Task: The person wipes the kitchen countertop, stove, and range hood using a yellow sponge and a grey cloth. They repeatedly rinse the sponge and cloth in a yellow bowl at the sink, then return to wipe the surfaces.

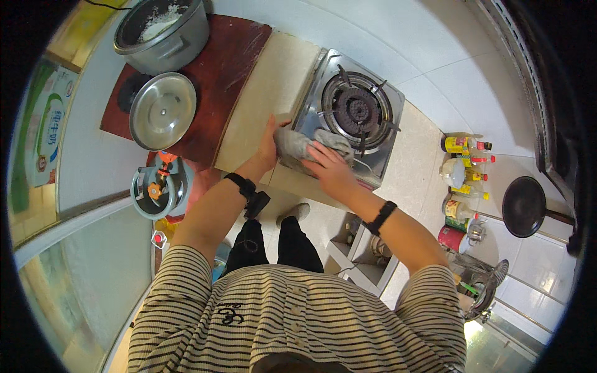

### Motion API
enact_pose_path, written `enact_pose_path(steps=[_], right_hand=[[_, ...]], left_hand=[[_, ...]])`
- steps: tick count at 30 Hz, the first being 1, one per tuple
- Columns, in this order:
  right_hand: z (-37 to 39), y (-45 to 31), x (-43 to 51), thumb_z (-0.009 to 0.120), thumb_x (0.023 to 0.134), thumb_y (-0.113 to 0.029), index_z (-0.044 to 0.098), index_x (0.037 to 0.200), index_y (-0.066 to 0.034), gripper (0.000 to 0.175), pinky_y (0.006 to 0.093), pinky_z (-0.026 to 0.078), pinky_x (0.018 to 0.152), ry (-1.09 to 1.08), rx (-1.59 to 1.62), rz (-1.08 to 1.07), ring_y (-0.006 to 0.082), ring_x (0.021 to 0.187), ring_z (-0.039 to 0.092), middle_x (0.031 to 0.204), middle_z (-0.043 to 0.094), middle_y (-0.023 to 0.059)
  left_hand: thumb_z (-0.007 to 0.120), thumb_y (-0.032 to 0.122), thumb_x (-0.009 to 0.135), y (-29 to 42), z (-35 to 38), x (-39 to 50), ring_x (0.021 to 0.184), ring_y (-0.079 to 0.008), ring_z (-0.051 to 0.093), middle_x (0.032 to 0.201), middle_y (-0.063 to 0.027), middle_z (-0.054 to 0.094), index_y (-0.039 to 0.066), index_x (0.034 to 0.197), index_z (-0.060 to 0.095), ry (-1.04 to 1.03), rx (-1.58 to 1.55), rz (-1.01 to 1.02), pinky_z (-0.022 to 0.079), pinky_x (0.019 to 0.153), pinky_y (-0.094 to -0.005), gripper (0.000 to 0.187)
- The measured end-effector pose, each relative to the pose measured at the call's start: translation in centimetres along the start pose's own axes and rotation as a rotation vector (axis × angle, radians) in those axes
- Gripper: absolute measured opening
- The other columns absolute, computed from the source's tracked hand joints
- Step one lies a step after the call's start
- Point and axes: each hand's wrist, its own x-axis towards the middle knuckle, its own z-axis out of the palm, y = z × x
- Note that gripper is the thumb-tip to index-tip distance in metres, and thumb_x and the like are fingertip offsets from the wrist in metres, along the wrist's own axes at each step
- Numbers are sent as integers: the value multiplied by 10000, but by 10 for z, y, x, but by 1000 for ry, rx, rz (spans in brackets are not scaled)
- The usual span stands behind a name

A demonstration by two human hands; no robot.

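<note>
A grey cloth (294, 144) lies bunched over the front left corner of a stainless steel gas stove (308, 112). My right hand (331, 170) presses on the cloth's right part, its fingers spread over the fabric. At the cloth's left side, my left hand (270, 144) rests against it near the stove's edge; whether its fingers grip the cloth is hard to see. The round burner (358, 108) with its metal pan supports lies just beyond the cloth.
A dark red board (233, 70) bears a metal pot (172, 51) and a metal lid (163, 112). Below it stands a gas cylinder (179, 186) with an orange valve. Sauce bottles (461, 145) line the right wall, where a black frying pan (524, 206) hangs.
</note>
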Motion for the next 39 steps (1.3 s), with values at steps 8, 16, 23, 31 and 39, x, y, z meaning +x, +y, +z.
enact_pose_path(steps=[8, 16, 23, 31, 39], right_hand=[[-58, 39, -100, 650, 705, 30, 713, 1058, -69, 372, 392, 471, 1015, -42, 8, 248, 296, 1271, 511, 1315, 590, 107], [-29, 7, -50, 628, 733, -19, 678, 1149, -124, 432, 453, 434, 1029, 187, -22, 134, 271, 1264, 508, 1402, 530, 65], [-13, 31, -125, 601, 750, 22, 627, 1268, -154, 547, 486, 350, 1117, 253, -104, 308, 288, 1353, 447, 1453, 485, 80], [7, -10, -173, 539, 733, 69, 602, 1323, -107, 619, 456, 398, 1094, 729, -8, 656, 348, 1329, 468, 1427, 499, 170], [88, 5, -140, 559, 825, -91, 543, 1383, -161, 563, 492, 299, 1150, 377, -257, 403, 248, 1351, 448, 1487, 465, 29]], left_hand=[[464, 761, 856, -5, -10, 10, 1065, -193, 527, 1246, -65, 575, 201, 1429, 476, 52, 207, -69, 399, 934, -401, 801], [641, 581, 861, 18, 28, -6, 1169, -195, 502, 1281, -81, 566, 110, 1469, 400, 93, 598, -63, 387, 956, -384, 806], [702, 432, 889, 18, 35, -8, 1159, -169, 538, 1295, -96, 565, 118, 1520, 314, 43, 592, -32, 430, 958, -302, 805], [699, 460, 879, 14, 23, -2, 1177, -188, 546, 1350, -68, 550, 131, 1554, 209, 72, 621, -99, 481, 900, -370, 897], [667, 426, 909, 12, -7, 21, 1102, -155, 589, 1328, -56, 574, 101, 1549, 199, 23, 655, -49, 509, 747, -274, 856]])
